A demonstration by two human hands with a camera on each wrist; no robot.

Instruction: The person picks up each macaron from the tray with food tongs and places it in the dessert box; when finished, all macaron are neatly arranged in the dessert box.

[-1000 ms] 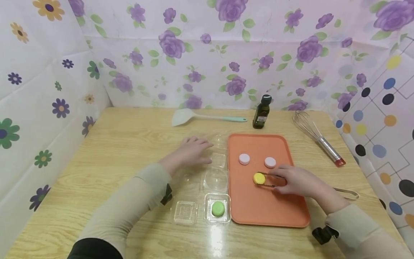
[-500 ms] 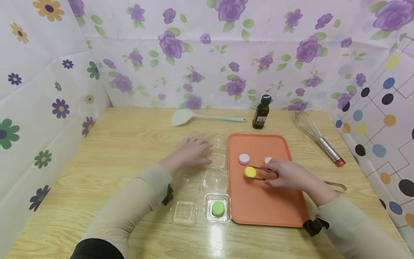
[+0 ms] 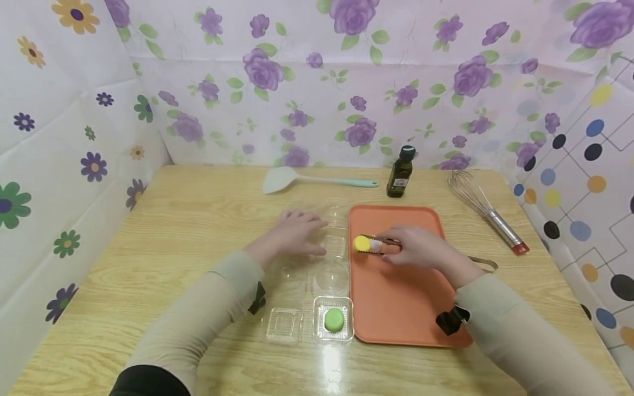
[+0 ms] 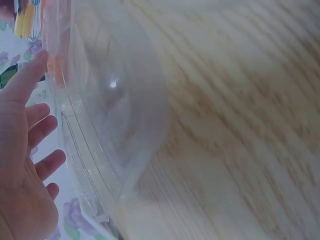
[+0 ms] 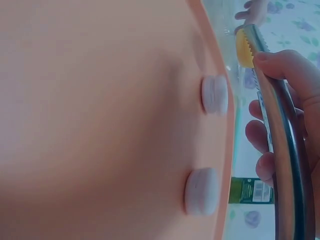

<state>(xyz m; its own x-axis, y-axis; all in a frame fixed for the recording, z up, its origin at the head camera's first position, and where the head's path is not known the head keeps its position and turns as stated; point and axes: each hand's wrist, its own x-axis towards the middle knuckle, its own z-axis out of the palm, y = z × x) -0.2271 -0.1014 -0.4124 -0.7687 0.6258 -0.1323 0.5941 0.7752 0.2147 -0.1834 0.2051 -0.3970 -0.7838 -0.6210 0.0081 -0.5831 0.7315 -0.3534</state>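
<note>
My right hand (image 3: 418,247) grips metal tongs (image 5: 285,145), whose serrated tips pinch a yellow macaron (image 3: 361,243). In the right wrist view the macaron is held above the orange tray (image 3: 396,308). Two pale pink macarons, one nearer the tray's rim (image 5: 215,95) and another pink macaron (image 5: 202,192), sit on the tray; the head view hides one behind my hand. My left hand (image 3: 297,234), fingers spread and relaxed, is beside a clear plastic box (image 3: 334,246); contact cannot be made out. A green macaron (image 3: 334,319) lies in a nearer clear box (image 3: 317,334).
A clear lid (image 3: 284,325) lies left of the green macaron's box. Along the back are a spatula (image 3: 317,179) and a dark bottle (image 3: 399,175). A whisk (image 3: 487,212) lies right of the tray on the wooden table (image 3: 163,231).
My right hand has carried the yellow macaron in the tongs leftward and away from me, towards the tray's left rim. My left hand has hardly moved.
</note>
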